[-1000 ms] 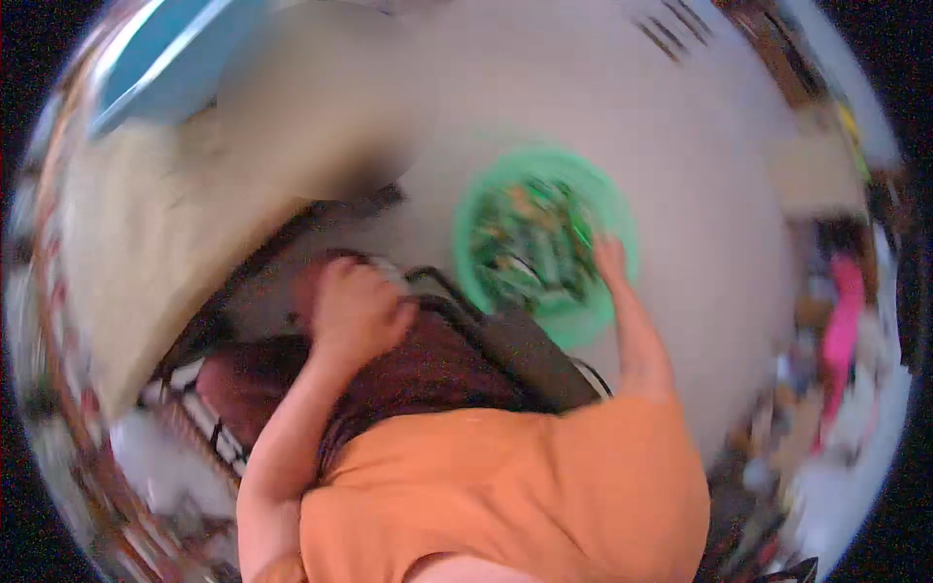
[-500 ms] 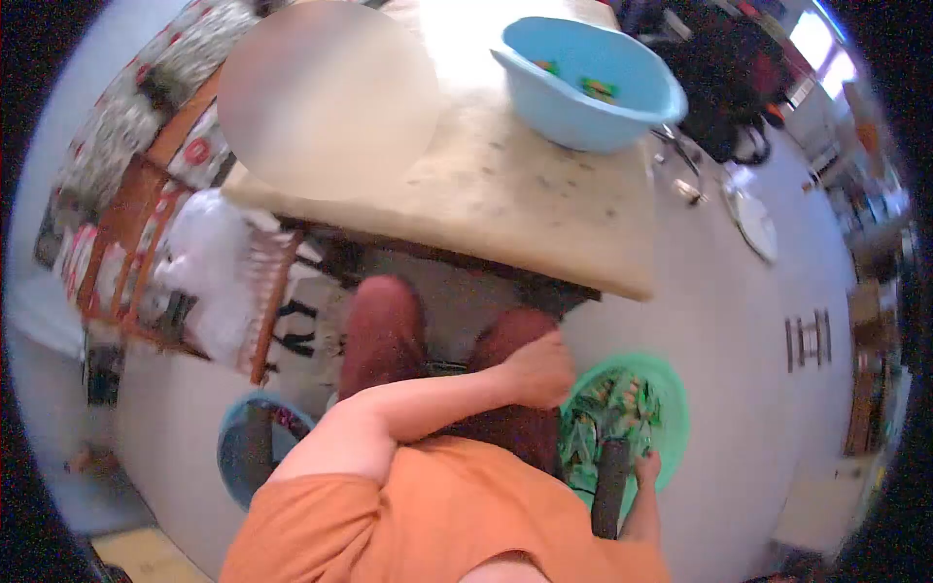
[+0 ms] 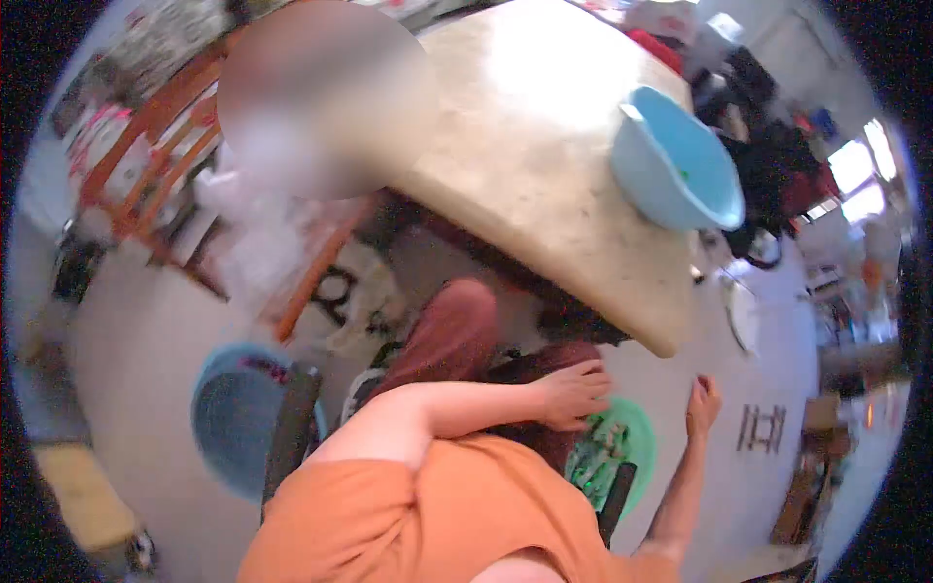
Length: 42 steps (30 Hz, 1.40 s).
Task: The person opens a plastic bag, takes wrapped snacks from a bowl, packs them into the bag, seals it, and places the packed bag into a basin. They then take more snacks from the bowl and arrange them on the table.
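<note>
My left hand (image 3: 573, 394) lies over my right knee, close to the green basin (image 3: 641, 442), its fingers apart with nothing seen in them. To the right of that basin, my right hand (image 3: 703, 406) is raised above the floor. Its fingers are curled together, and anything they hold is too small to make out. Green leafy pieces (image 3: 601, 449) with some pale bits lie in the green basin, partly behind a dark armrest (image 3: 618, 496). On the table, the light blue basin (image 3: 675, 160) shows a small green bit inside.
The table (image 3: 544, 165) stands in front, its near corner pointing toward my right hand. A blue basin (image 3: 238, 418) is on the floor at left beside another armrest (image 3: 292, 418). A wooden bench (image 3: 160, 126) and a small stool (image 3: 763, 428) flank the area.
My right hand has left the green basin and moved up and right. My left hand has opened from a closed shape. The view has turned, shifting the table and basins.
</note>
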Each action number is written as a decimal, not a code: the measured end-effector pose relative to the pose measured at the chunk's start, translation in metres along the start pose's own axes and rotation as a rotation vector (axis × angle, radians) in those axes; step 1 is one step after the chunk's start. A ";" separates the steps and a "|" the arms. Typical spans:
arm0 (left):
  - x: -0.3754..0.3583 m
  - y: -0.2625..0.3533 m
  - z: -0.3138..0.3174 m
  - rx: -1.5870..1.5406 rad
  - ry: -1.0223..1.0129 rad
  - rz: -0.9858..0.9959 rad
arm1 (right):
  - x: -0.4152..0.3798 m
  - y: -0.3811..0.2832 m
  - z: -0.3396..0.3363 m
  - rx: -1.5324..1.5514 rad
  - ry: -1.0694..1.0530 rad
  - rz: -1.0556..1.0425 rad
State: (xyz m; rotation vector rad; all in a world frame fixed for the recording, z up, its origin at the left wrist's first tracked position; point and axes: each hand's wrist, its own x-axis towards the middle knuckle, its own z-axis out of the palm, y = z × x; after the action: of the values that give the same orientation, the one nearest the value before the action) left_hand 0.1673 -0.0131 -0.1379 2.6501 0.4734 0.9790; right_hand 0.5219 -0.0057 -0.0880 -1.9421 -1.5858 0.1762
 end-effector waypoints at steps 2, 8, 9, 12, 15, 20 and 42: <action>-0.007 0.001 -0.011 -0.079 0.043 0.049 | 0.034 -0.055 0.008 -0.122 0.086 -0.257; 0.009 -0.041 -0.043 -0.136 -0.213 -0.194 | 0.134 -0.219 0.034 -0.074 0.171 -0.611; 0.014 -0.051 -0.043 -0.160 -0.197 -0.246 | 0.150 -0.232 0.040 -0.121 0.178 -0.606; 0.025 -0.078 -0.049 -0.149 -0.167 -0.238 | 0.193 -0.252 0.068 -0.206 0.175 -0.639; 0.039 -0.105 -0.055 -0.103 -0.131 -0.216 | 0.217 -0.259 0.091 -0.291 0.131 -0.637; 0.047 -0.133 -0.054 -0.103 0.120 -0.224 | 0.229 -0.270 0.098 -0.451 -0.182 -0.391; -0.144 -0.129 -0.220 -0.203 0.278 -0.842 | 0.070 -0.293 0.212 -0.221 -0.433 -0.866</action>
State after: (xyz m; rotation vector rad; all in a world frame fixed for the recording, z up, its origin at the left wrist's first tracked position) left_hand -0.1090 0.0786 -0.1063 1.8249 1.3219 1.0124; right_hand 0.1951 0.1643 -0.0826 -1.2319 -2.6776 0.0573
